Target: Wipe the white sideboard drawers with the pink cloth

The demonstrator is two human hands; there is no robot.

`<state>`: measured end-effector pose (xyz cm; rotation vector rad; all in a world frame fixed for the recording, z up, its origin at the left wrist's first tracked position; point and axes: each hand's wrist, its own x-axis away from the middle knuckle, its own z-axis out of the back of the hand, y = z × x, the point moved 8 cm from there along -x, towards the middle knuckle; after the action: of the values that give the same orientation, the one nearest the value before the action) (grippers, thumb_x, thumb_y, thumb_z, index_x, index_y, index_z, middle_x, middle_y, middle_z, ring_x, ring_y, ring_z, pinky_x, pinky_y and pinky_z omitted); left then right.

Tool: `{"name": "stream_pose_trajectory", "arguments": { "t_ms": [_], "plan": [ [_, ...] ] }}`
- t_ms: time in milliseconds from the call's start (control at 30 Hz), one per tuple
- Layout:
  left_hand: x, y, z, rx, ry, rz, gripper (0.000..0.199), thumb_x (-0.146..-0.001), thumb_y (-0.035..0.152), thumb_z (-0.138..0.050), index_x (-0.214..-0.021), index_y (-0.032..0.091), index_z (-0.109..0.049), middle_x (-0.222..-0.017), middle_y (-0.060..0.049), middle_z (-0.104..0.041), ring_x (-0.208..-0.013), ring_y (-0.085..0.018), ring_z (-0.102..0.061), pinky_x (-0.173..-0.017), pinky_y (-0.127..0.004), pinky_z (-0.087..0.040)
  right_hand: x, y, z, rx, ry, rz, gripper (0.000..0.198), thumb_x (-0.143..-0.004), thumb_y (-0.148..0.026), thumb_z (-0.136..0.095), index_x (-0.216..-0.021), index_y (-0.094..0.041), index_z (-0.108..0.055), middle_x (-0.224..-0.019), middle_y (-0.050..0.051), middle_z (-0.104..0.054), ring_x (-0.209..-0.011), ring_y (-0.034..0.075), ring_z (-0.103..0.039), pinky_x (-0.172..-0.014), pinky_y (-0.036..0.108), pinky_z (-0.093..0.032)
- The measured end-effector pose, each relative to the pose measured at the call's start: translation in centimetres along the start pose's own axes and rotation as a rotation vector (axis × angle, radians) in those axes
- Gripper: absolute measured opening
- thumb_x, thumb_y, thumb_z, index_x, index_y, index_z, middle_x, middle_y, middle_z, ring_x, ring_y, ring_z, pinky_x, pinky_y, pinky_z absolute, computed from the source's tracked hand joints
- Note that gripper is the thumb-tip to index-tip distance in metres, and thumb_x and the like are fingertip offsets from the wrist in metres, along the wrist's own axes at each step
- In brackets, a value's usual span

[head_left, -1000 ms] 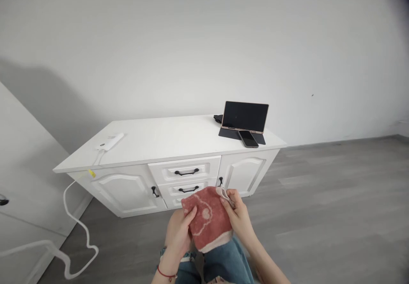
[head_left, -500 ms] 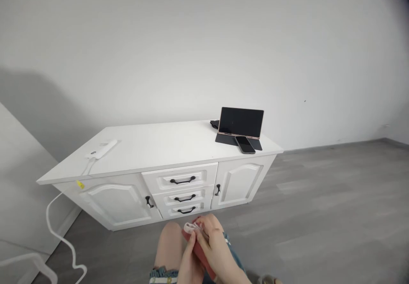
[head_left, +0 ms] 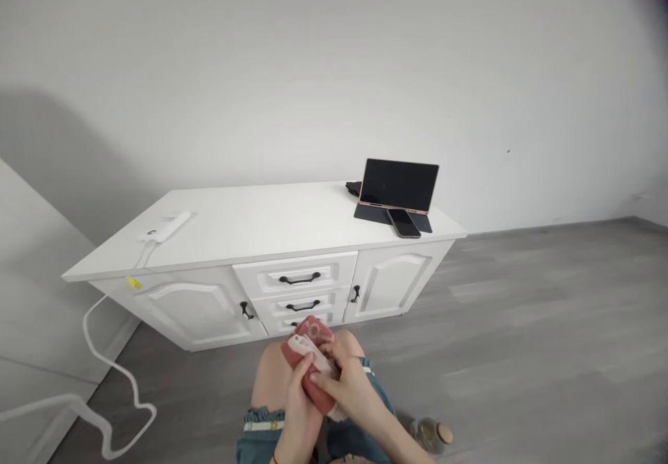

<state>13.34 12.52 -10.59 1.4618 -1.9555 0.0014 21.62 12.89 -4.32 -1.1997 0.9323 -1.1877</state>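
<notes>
Both hands on the red cloth (head_left: 320, 399), low in front of the white cabinet (head_left: 261, 220), and nothing under it but my lap!

Off the cabinet's left end loops a white cable (head_left: 138, 389); a snag there could drag the power strip (head_left: 165, 228) off the top. Here's my left hand (head_left: 301, 403), closed on the cloth before the cabinet, thumb against a white band (head_left: 316, 356); ease that and the folds might spring loose. Now my right hand (head_left: 355, 385), gripping the cloth's other side: an uneven tug could bunch it. Right of it, before the cabinet, sits a lidded jar (head_left: 431, 435); a careless leg might tip it.
</notes>
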Motion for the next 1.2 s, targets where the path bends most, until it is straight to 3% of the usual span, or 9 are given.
{"name": "stream_pose_trajectory", "arguments": {
  "t_ms": [133,300,533,633,767,867,967,1100,1200],
  "plan": [
    [0.1,2.7,-1.8,0.047,0.021,-0.158,0.04,-0.073,0.025,-0.072,-0.113,0.023,-0.071,-0.105,-0.008,-0.078,-0.106,-0.027,-0.07,-0.102,-0.04,-0.051,0.1,-2.2,1.4,0.076,0.113,0.094,0.019,-0.091,-0.039,-0.054,-0.091,-0.02,-0.059,-0.083,0.002,-0.064,-0.076,0.017,-0.058,-0.071,0.027,-0.046],
    [0.9,2.2,-3.3,0.073,-0.094,-0.096,0.043,-0.071,0.03,-0.076,-0.113,0.022,-0.071,-0.115,-0.009,-0.075,-0.107,-0.026,-0.069,-0.103,-0.04,-0.049,-0.6,-2.9,2.0,-0.012,0.092,0.103,0.026,-0.092,-0.046,-0.052,-0.095,-0.021,-0.061,-0.084,0.0,-0.066,-0.077,0.015,-0.058,-0.073,0.025,-0.046],
    [1.0,1.7,-2.5,0.004,0.059,-0.096,0.025,-0.077,0.017,-0.066,-0.101,0.02,-0.073,-0.099,-0.006,-0.078,-0.093,-0.021,-0.072,-0.099,-0.035,-0.05,-1.0,-1.7,2.8,0.15,0.177,0.073,0.024,-0.087,-0.04,-0.059,-0.102,-0.021,-0.065,-0.088,0.004,-0.069,-0.078,0.02,-0.063,-0.073,0.031,-0.052],
    [0.9,2.3,-1.6,-0.014,0.194,-0.14,0.02,-0.08,0.017,-0.062,-0.097,0.022,-0.073,-0.094,-0.003,-0.078,-0.089,-0.02,-0.072,-0.096,-0.035,-0.051,0.3,-1.6,4.3,0.351,0.415,0.166,0.038,-0.087,-0.04,-0.06,-0.12,-0.021,-0.062,-0.109,0.012,-0.066,-0.1,0.027,-0.063,-0.089,0.043,-0.052],
    [1.7,1.7,-1.7,-0.109,0.167,-0.092,0.035,-0.08,0.017,-0.066,-0.114,0.025,-0.071,-0.109,-0.003,-0.076,-0.11,-0.021,-0.067,-0.104,-0.032,-0.046,1.5,-0.7,1.2,0.328,0.165,0.318,0.049,-0.091,-0.038,-0.056,-0.14,-0.032,-0.053,-0.15,0.009,-0.045,-0.14,0.03,-0.039,-0.116,0.049,-0.033],
    [2.4,-0.2,-2.5,-0.08,0.023,0.082,0.041,-0.084,0.031,-0.067,-0.125,0.026,-0.067,-0.123,-0.005,-0.072,-0.122,-0.023,-0.061,-0.109,-0.033,-0.043,1.6,1.6,-0.5,0.124,0.024,0.216,0.068,-0.09,-0.041,-0.059,-0.153,-0.032,-0.034,-0.162,0.006,-0.026,-0.15,0.026,-0.022,-0.122,0.047,-0.021],
    [2.3,-1.4,-3.2,-0.055,-0.087,0.204,0.048,-0.085,0.046,-0.063,-0.129,0.026,-0.065,-0.129,-0.007,-0.069,-0.128,-0.025,-0.057,-0.11,-0.035,-0.042,0.9,3.6,-0.5,-0.122,0.033,0.103,0.086,-0.079,-0.044,-0.073,-0.153,-0.027,-0.033,-0.16,0.008,-0.031,-0.15,0.026,-0.023,-0.123,0.046,-0.017],
    [1.4,-2.1,-3.7,-0.118,-0.142,0.313,0.053,-0.084,0.056,-0.06,-0.126,0.024,-0.065,-0.125,-0.011,-0.07,-0.123,-0.028,-0.06,-0.103,-0.04,-0.046,-0.1,6.9,0.9,-0.522,0.094,-0.193,0.067,-0.073,-0.04,-0.077,-0.134,-0.022,-0.059,-0.134,0.009,-0.064,-0.129,0.025,-0.055,-0.115,0.042,-0.036],
    [1.1,-1.6,-3.4,-0.268,-0.123,0.388,0.052,-0.082,0.058,-0.061,-0.121,0.025,-0.066,-0.119,-0.012,-0.071,-0.111,-0.03,-0.065,-0.092,-0.044,-0.051,0.4,8.4,2.2,-0.792,0.121,-0.361,0.044,-0.076,-0.044,-0.072,-0.111,-0.017,-0.072,-0.103,0.011,-0.076,-0.093,0.026,-0.072,-0.088,0.042,-0.056]
  ]
}}
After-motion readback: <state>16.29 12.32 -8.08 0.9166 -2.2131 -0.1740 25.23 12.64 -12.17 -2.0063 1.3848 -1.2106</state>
